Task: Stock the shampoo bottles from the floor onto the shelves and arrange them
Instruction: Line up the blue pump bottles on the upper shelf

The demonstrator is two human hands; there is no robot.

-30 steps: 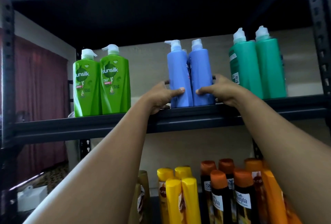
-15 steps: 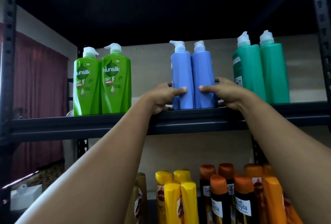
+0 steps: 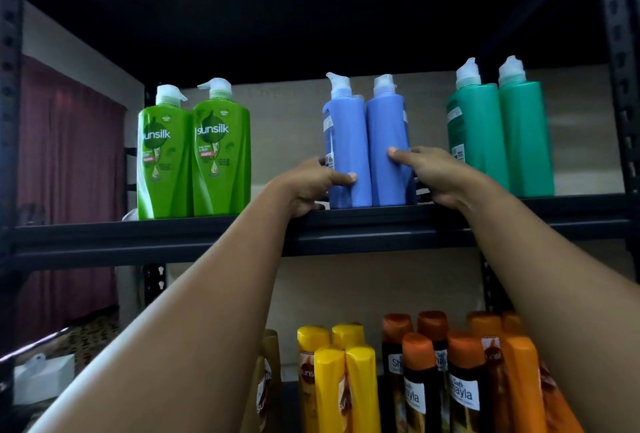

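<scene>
Both hands on the two blue pump bottles (image 3: 369, 152), which stand upright mid upper shelf (image 3: 346, 225), touching each other, btw the green Sunsilk pair (image 3: 194, 155) and the teal pair (image 3: 498, 135). Left hand (image 3: 308, 187) curls round the left bottle low down, thumb across its front. Right hand (image 3: 433, 173) wraps the right one, thumb pressed on the front. Vs a sec ago: right thumb sits higher up the bottle, the pair looks squarer and tighter. Prob just final straightening, placing looks done imo.
</scene>
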